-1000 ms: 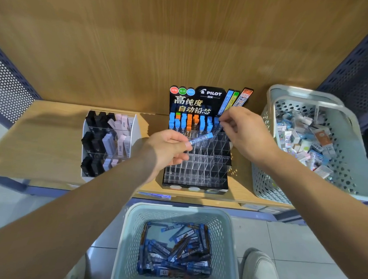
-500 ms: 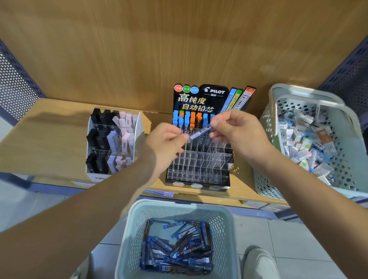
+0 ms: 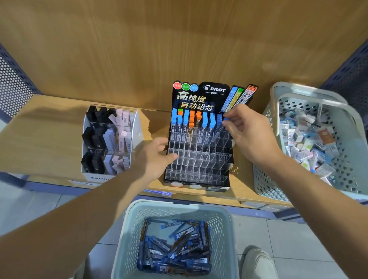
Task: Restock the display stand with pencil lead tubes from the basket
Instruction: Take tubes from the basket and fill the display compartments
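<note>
The black Pilot display stand [image 3: 197,180] sits on the wooden shelf, its clear slots filled only in the back rows with blue- and orange-capped lead tubes [image 3: 189,120]. My right hand [image 3: 247,132] pinches the blue cap of a lead tube [image 3: 226,119] at the stand's back right corner. My left hand [image 3: 155,157] rests empty against the stand's left side, fingers apart. Below, on the floor, a pale green basket [image 3: 130,238] holds several blue lead tubes [image 3: 175,247].
A white organiser [image 3: 134,137] with black, grey and pink items stands left of the stand. A second pale basket [image 3: 268,164] full of small boxed goods sits to the right. A loose tube [image 3: 158,193] lies at the shelf's front edge. My shoe [image 3: 257,269] is beside the floor basket.
The tube passed from my left hand to my right hand, which carried it to the stand's back right slot. My left hand dropped to the stand's left side.
</note>
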